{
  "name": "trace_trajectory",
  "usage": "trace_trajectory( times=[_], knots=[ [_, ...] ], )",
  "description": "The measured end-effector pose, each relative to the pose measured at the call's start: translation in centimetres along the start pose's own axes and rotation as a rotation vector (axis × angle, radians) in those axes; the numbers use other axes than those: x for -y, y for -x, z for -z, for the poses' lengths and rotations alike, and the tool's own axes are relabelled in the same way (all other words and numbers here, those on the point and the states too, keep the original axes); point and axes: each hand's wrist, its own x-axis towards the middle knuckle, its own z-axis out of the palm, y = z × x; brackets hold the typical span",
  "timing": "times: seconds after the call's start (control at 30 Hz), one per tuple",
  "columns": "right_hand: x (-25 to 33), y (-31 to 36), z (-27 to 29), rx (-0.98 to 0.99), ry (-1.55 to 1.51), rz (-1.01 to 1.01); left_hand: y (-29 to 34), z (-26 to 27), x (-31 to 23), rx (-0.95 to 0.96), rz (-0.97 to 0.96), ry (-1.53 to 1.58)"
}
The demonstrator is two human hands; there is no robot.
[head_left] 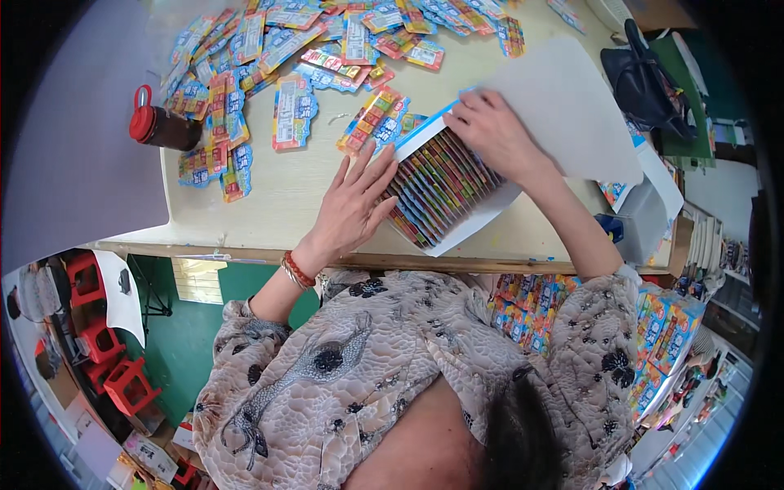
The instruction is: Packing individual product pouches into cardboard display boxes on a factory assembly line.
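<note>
A white cardboard box (pixel 472 234) with a blue far edge sits tilted near the table's front edge. A tight row of colourful blister packs (pixel 445 188) stands on edge inside it. My left hand (pixel 351 200) lies over the box's left end, fingers stretched and slightly apart. At the far right corner, my right hand (pixel 496 135) bends its fingers over the rim; its thumb is hidden. A broad pale flap (pixel 563 106) spreads out beyond the right wrist. Just past the box lies a loose candy-coloured pack (pixel 374 118).
Many similar packs (pixel 282 49) are heaped across the table's far side. A dark bottle with a red lid (pixel 167 128) lies at the left. A black bag (pixel 649 82) is at the far right. More packs (pixel 531 314) lie below the table edge, and red stools (pixel 131 384) stand lower left.
</note>
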Motion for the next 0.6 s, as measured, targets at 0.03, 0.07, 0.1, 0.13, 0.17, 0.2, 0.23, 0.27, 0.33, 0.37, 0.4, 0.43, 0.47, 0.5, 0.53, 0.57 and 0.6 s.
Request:
trace_trajectory(
  times=[0.03,0.07,0.1,0.13,0.17,0.2,0.23,0.27,0.33,0.37,0.4,0.43,0.47,0.5,0.53,0.57,0.6],
  knots=[
    [-0.7,-1.1,1.4,0.047,-0.134,-0.025,0.1,-0.1,0.1,-0.001,0.004,0.000],
    [-0.8,-1.5,2.3,0.102,-0.263,-0.069,0.0,-0.2,0.1,-0.018,-0.002,0.026],
    [-0.5,-2.4,1.9,0.104,-0.263,-0.081,0.0,-0.2,0.0,-0.032,-0.004,0.047],
    [-0.2,-4.1,1.2,0.105,-0.499,-0.020,0.1,-0.3,-0.2,-0.025,-0.012,0.048],
    [-0.3,-5.4,0.5,0.104,-0.729,0.038,0.1,-0.3,-0.2,-0.024,-0.001,0.012],
    [-0.3,-6.2,-0.2,0.100,-0.725,0.021,-0.1,-0.3,-0.2,-0.022,0.010,-0.027],
    [-0.4,-6.7,-1.0,0.247,-0.736,0.014,-0.3,-0.2,-0.1,-0.016,-0.007,-0.026],
    [-0.8,-7.2,-1.8,0.395,-0.751,0.016,-0.3,-0.2,0.0,-0.011,-0.015,-0.068],
    [-2.1,-7.5,-1.8,0.487,-0.690,0.013,0.3,0.1,-0.2,-0.004,-0.014,-0.112],
    [-3.2,-7.4,-0.3,0.474,-0.487,-0.006,0.6,0.2,-0.2,-0.004,-0.004,-0.114],
    [-3.8,-6.9,0.7,0.457,-0.284,-0.032,0.8,0.3,-0.3,0.000,-0.002,-0.115],
    [-3.8,-6.0,0.1,0.460,-0.284,-0.038,0.9,0.3,-0.3,0.002,-0.007,-0.112],
    [-3.4,-5.3,-0.3,0.066,-0.157,0.071,0.8,0.3,-0.3,-0.004,-0.008,-0.122],
    [-3.4,-4.7,-0.6,-0.325,-0.021,0.178,0.6,0.2,-0.3,-0.010,-0.011,-0.131],
    [-3.7,-3.8,-0.6,-0.317,-0.012,0.167,0.3,0.2,-0.6,-0.010,-0.026,-0.125],
    [-2.9,-3.9,0.5,-0.120,0.048,0.085,0.6,0.2,-0.8,-0.026,-0.006,-0.132],
    [-2.0,-3.7,1.6,0.077,0.114,0.006,0.5,0.3,-1.1,-0.048,0.012,-0.138]
  ],
)
